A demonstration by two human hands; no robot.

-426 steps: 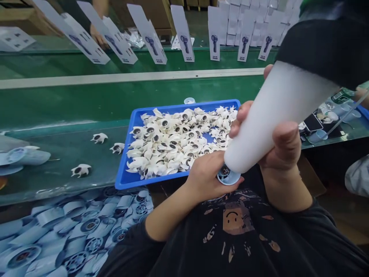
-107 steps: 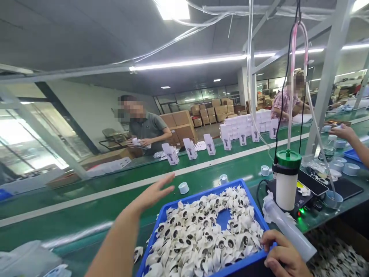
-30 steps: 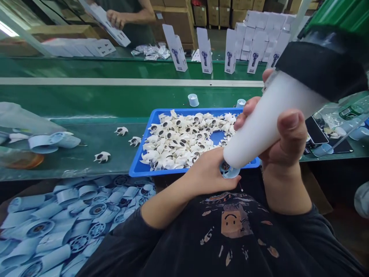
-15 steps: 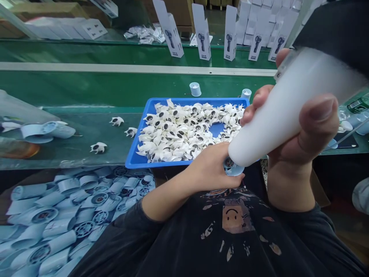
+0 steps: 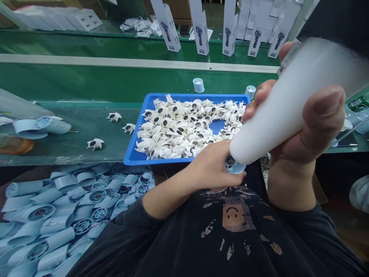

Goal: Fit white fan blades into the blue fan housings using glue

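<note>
My left hand (image 5: pixel 211 165) is closed around a light-blue fan housing (image 5: pixel 235 167) close to my shirt. The rim shows, with a dark round part inside it; the rest lies behind my fingers and the tool. My right hand (image 5: pixel 314 127) wraps round a thick white cylindrical tool (image 5: pixel 276 111) with a black upper part. Slanting down to the left, its rounded white end overlaps the housing in view; I cannot tell whether they touch. A blue tray (image 5: pixel 135 162) of white fan impellers (image 5: pixel 173 127) sits just beyond my hands.
Many light-blue housings (image 5: pixel 62 219) lie heaped at the lower left. Loose impellers (image 5: pixel 95 144) rest on the bench left of the tray. Two blue cups (image 5: pixel 198 85) stand behind it. White printed boxes (image 5: pixel 202 38) line the back, beyond a pale rail (image 5: pixel 115 62).
The view has shifted slightly, so the background sits a little higher in it. Both hands keep their hold on the housing and the white tool, in nearly the same position.
</note>
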